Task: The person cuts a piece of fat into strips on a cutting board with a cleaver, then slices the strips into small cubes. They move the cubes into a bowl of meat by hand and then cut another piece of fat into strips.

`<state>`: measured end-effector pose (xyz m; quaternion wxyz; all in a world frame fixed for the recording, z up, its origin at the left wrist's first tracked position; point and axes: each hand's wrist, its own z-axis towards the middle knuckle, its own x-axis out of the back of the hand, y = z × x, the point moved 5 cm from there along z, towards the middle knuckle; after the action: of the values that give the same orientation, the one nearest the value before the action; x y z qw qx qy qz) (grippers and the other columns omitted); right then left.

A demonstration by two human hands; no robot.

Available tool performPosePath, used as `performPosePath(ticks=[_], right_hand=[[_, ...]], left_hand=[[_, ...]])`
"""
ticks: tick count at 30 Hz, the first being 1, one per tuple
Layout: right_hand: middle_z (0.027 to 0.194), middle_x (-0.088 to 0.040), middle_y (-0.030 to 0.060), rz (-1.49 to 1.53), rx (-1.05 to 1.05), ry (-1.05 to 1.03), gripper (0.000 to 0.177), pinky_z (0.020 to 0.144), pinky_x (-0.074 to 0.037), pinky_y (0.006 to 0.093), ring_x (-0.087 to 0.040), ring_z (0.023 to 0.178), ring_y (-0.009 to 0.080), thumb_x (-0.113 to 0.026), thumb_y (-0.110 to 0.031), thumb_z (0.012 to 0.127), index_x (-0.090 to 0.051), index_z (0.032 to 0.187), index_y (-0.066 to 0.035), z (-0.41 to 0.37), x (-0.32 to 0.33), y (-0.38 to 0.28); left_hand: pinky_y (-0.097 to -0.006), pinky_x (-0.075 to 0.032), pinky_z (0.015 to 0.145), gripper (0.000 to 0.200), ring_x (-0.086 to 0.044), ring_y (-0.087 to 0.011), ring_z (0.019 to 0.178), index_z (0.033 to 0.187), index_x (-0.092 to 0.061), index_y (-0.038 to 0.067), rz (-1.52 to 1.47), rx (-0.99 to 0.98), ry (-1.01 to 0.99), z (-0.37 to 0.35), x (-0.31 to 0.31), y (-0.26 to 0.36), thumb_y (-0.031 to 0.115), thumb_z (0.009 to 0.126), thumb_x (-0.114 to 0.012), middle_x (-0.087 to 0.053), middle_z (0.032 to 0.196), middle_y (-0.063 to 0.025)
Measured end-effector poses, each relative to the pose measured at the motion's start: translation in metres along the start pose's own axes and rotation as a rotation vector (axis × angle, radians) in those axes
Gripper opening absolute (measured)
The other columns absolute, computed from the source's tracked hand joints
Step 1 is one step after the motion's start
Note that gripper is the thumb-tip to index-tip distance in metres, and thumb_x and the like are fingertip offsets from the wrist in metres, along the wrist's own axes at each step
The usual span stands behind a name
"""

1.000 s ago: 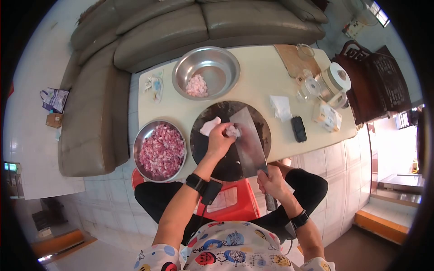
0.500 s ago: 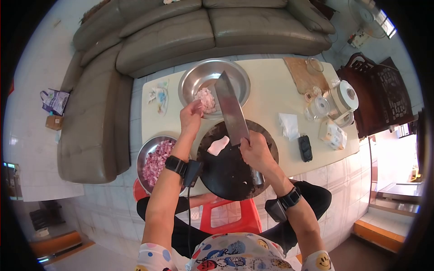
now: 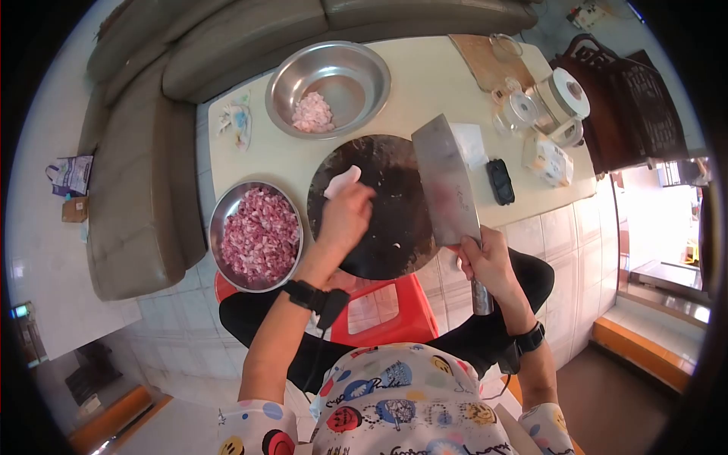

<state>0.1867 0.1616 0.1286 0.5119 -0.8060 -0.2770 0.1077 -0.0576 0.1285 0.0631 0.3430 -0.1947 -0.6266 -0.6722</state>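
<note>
My left hand [image 3: 349, 218] is over the left part of a dark round board [image 3: 394, 227], its fingers at the near end of a pale piece of meat [image 3: 343, 180]. My right hand [image 3: 487, 262] grips the handle of a broad cleaver [image 3: 447, 182], whose blade points up and away at the board's right edge. Behind the board, a large steel basin [image 3: 364, 64] holds a small heap of pale diced meat [image 3: 312, 113]. At the left, a steel bowl [image 3: 220, 227] is full of red and pink diced meat [image 3: 260, 235].
On the cream table [image 3: 413, 91] are a black case [image 3: 500, 182], a tissue pack [image 3: 548, 161], a white-lidded jug [image 3: 563, 95], glass vessels and a brown board [image 3: 485, 64]. A red stool [image 3: 387, 311] stands below; a grey sofa [image 3: 243, 57] lies beyond.
My left hand has come back from the basin to the meat on the board. My right hand has carried the cleaver right, off the board's middle. The view has shifted.
</note>
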Motion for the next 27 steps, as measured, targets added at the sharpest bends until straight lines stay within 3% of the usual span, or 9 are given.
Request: performPosePath(ticks=[2,4,12,15,17,21,24,26,27], right_hand=[[0.059,-0.047,0.0025,0.005,-0.033,0.006,0.010,0.041,-0.036,0.0244,-0.044,0.044,0.0086,-0.042,-0.002,0.089,-0.049,0.083,0.002,-0.014,0.003,0.011],[0.056,-0.048,0.0022,0.052,-0.056,0.051,0.015,0.040,-0.036,0.0234,-0.046,0.042,0.0085,-0.045,-0.005,0.087,-0.048,0.073,0.000,-0.027,0.006,0.023],[0.057,-0.047,0.0019,0.042,-0.047,0.030,0.012,0.041,-0.037,0.0245,-0.045,0.044,0.0081,-0.043,-0.004,0.089,-0.048,0.079,0.001,-0.054,0.007,0.044],[0.056,-0.047,0.0019,0.047,-0.032,0.024,0.013,0.041,-0.037,0.0249,-0.046,0.044,0.0085,-0.043,-0.004,0.088,-0.048,0.078,0.001,-0.058,0.006,0.045],[0.056,-0.049,0.0025,0.084,-0.035,0.039,0.016,0.040,-0.037,0.0243,-0.046,0.042,0.0090,-0.047,-0.006,0.088,-0.049,0.073,0.000,-0.058,0.005,0.047],[0.055,-0.050,0.0035,0.061,-0.043,0.032,0.018,0.040,-0.038,0.0250,-0.047,0.042,0.0095,-0.047,-0.006,0.087,-0.049,0.071,0.001,-0.056,0.002,0.047],[0.056,-0.049,0.0029,0.069,-0.055,-0.002,0.014,0.040,-0.038,0.0259,-0.047,0.043,0.0092,-0.045,-0.006,0.088,-0.049,0.076,0.002,-0.053,-0.004,0.044],[0.056,-0.048,0.0031,0.084,-0.077,-0.015,0.016,0.040,-0.037,0.0260,-0.046,0.043,0.0092,-0.046,-0.007,0.088,-0.048,0.076,0.003,-0.050,-0.007,0.041],[0.056,-0.048,0.0031,0.085,-0.079,-0.012,0.016,0.040,-0.037,0.0260,-0.046,0.043,0.0092,-0.046,-0.007,0.088,-0.048,0.076,0.003,-0.048,-0.009,0.039]], left_hand=[[-0.0373,-0.049,0.080,0.022,-0.060,-0.0320,0.091,0.094,-0.065,0.002,-0.001,-0.137,-0.214,-0.028,-0.036,0.011,0.007,0.073,-0.066,-0.062,0.097,-0.0139],[-0.0363,-0.049,0.080,0.020,-0.059,-0.0304,0.094,0.092,-0.065,0.001,0.044,-0.214,-0.254,-0.048,-0.052,0.023,0.007,0.073,-0.065,-0.062,0.096,-0.0126],[-0.0401,-0.050,0.072,0.007,-0.060,-0.0316,0.083,0.076,-0.061,0.001,0.297,-0.254,-0.327,-0.041,-0.074,0.032,0.006,0.071,-0.061,-0.062,0.087,-0.0115],[-0.0403,-0.051,0.067,0.007,-0.063,-0.0322,0.075,0.077,-0.063,0.002,0.228,-0.102,-0.261,-0.026,-0.062,0.019,0.004,0.070,-0.061,-0.062,0.081,-0.0157],[-0.0350,-0.051,0.062,0.008,-0.064,-0.0260,0.066,0.079,-0.064,0.002,-0.112,0.148,-0.040,-0.004,-0.031,-0.004,0.002,0.071,-0.062,-0.065,0.075,-0.0151],[-0.0236,-0.045,0.057,0.012,-0.057,-0.0098,0.062,0.087,-0.063,0.002,-0.694,0.426,0.285,0.056,0.028,-0.057,-0.001,0.075,-0.064,-0.064,0.074,-0.0028],[-0.0215,-0.046,0.058,0.016,-0.057,-0.0090,0.063,0.090,-0.062,0.001,-0.630,0.330,0.379,0.099,0.065,-0.082,-0.003,0.075,-0.063,-0.064,0.075,-0.0042],[-0.0282,-0.050,0.061,0.021,-0.061,-0.0145,0.064,0.095,-0.063,-0.001,-0.249,0.320,0.426,0.117,0.078,-0.095,0.000,0.074,-0.064,-0.067,0.078,-0.0082],[-0.0282,-0.050,0.061,0.021,-0.061,-0.0145,0.064,0.095,-0.063,-0.001,-0.250,0.320,0.423,0.124,0.073,-0.114,0.000,0.074,-0.064,-0.067,0.078,-0.0082]])
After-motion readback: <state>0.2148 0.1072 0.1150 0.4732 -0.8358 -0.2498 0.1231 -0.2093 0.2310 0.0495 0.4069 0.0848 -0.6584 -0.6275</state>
